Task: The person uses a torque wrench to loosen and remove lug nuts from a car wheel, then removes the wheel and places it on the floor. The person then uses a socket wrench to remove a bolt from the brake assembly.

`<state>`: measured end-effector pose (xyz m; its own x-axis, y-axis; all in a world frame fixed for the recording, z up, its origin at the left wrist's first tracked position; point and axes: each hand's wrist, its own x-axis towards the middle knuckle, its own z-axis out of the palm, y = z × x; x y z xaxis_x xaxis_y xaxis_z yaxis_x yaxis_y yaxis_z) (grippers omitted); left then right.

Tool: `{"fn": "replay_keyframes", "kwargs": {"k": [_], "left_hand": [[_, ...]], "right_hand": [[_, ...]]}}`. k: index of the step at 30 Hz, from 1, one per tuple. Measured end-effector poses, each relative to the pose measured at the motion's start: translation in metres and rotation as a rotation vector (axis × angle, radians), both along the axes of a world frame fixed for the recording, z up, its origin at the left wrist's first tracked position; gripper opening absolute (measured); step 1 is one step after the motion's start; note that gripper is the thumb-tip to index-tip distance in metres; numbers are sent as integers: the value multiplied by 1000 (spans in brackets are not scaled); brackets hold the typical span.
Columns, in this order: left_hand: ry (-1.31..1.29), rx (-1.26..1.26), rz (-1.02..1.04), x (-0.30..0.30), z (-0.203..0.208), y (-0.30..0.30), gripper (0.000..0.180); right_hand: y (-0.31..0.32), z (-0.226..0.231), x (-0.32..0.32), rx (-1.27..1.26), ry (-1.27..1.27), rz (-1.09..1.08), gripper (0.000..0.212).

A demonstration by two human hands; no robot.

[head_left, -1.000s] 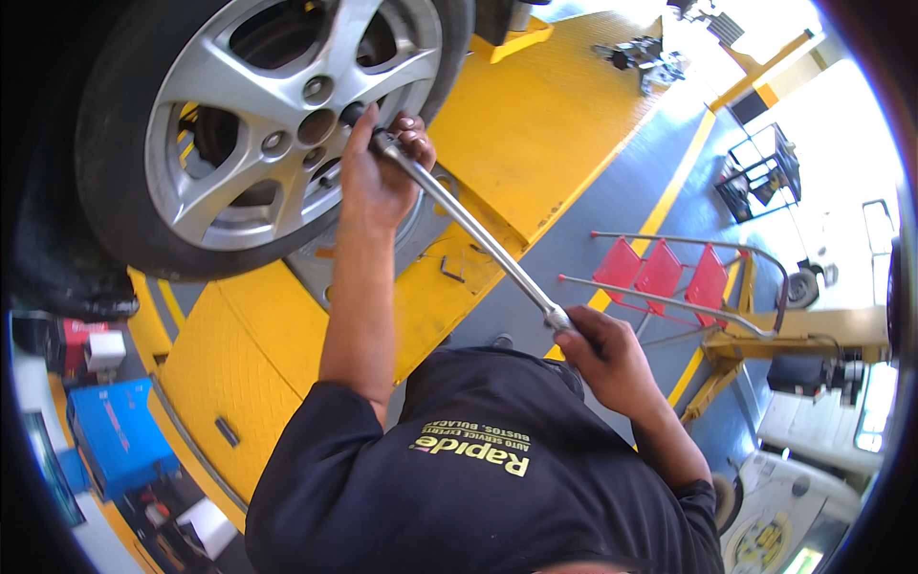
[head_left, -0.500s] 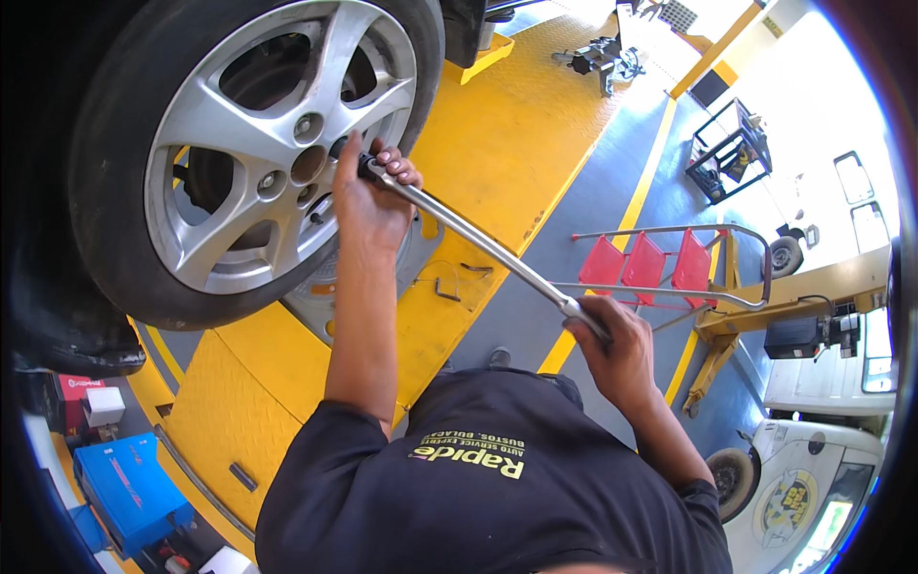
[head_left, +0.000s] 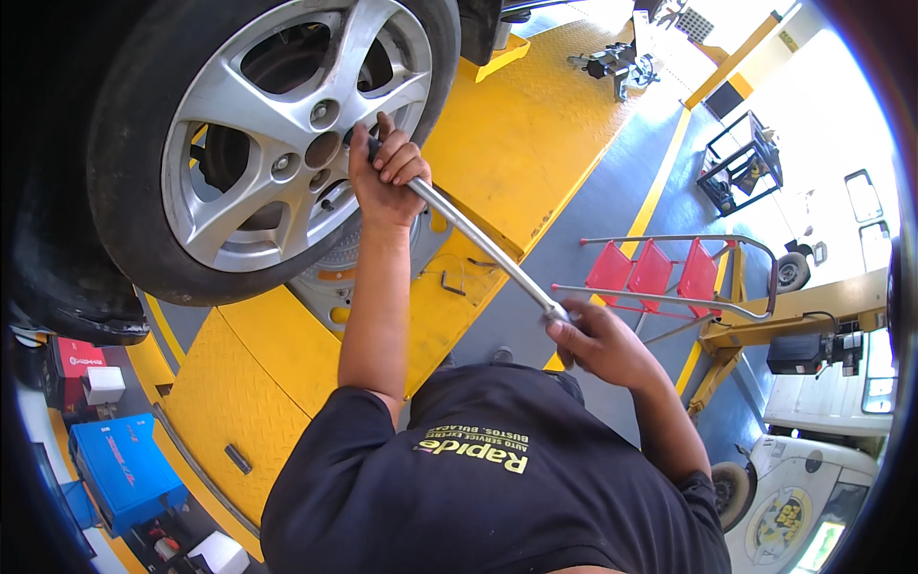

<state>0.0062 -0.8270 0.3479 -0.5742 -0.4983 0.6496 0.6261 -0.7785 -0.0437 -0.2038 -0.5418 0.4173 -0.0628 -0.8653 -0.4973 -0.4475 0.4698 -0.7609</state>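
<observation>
My left hand is closed around the head of a long silver torque wrench, right beside the hub of a car wheel. Most of the wrench head is covered by its fingers, and its socket end reaches a lug hole in the silver alloy rim. Lug nuts sit recessed around the open center bore. At the wrench's other end, my right hand grips it just past the metal collar, slightly blurred. That hand hides the grip. A black tire surrounds the rim.
Under the wheel lies a yellow lift platform, with a bent metal rod on it. To the right are a red-stepped ladder, a black cart and a white vehicle. A blue case is at lower left.
The wrench's handle end has swung left and toward my body, with my right hand following it. My left hand stays at the wrench head by the hub. The whole view has shifted slightly.
</observation>
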Motion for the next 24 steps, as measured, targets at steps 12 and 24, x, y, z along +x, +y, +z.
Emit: {"fn": "replay_keyframes", "kwargs": {"k": [12, 24], "left_hand": [[-86, 142, 19, 4, -7, -7, 38], [-271, 211, 166, 9, -10, -5, 23]], "right_hand": [[-4, -14, -9, 242, -470, -58, 34], [6, -25, 4, -167, -20, -34, 27]]}}
